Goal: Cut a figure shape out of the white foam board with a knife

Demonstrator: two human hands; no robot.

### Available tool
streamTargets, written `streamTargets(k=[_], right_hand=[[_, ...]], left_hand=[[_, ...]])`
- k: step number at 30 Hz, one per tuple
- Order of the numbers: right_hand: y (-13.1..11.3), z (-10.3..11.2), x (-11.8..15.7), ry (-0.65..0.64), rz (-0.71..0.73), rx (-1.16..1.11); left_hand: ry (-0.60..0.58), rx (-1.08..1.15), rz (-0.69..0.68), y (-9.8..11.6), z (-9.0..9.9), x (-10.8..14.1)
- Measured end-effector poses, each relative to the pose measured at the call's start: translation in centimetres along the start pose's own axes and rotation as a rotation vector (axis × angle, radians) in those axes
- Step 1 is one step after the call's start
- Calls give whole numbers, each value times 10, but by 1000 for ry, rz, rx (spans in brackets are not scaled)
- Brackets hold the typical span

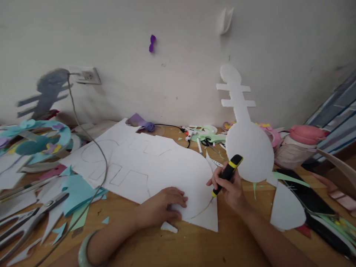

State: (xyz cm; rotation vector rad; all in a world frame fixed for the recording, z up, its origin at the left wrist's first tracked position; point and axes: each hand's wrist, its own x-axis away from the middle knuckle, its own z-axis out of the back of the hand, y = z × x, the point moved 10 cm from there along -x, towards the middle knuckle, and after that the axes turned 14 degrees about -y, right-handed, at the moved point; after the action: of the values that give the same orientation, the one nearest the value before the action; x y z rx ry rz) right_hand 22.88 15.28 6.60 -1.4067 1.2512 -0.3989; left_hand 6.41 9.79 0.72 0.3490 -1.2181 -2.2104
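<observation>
A large white foam board [172,167] lies on the wooden table, with pencilled outlines and a rounded right end. My left hand [164,204] lies on its near edge, fingers loosely spread and holding nothing. My right hand [229,189] is closed round a black-and-yellow utility knife [228,174], tilted with its tip down on the board. The tip meets a curved line that runs along the near right corner. Beside my right hand, a white lute-shaped cutout [250,152] leans upright against the wall. A small white offcut [169,227] lies near my left hand.
Large scissors [36,218] and blue scraps [80,193] lie at left, where a grey cable [104,155] hangs across the board. A glue gun [190,133] is behind. At right are a white piece [287,207], a dark phone [306,193] and a pink bag [294,148].
</observation>
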Motion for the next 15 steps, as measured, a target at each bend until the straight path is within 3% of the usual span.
streamTargets(k=[6,11,15], right_hand=[[6,-15,0,-93,-20,41],[-9,0,1,-14,51,29],[-9,6,0,-43,49,46]], left_hand=[[1,6,6,0,1,0],[1,17,10,-1,1,0],[2,2,1,-2,1,-1]])
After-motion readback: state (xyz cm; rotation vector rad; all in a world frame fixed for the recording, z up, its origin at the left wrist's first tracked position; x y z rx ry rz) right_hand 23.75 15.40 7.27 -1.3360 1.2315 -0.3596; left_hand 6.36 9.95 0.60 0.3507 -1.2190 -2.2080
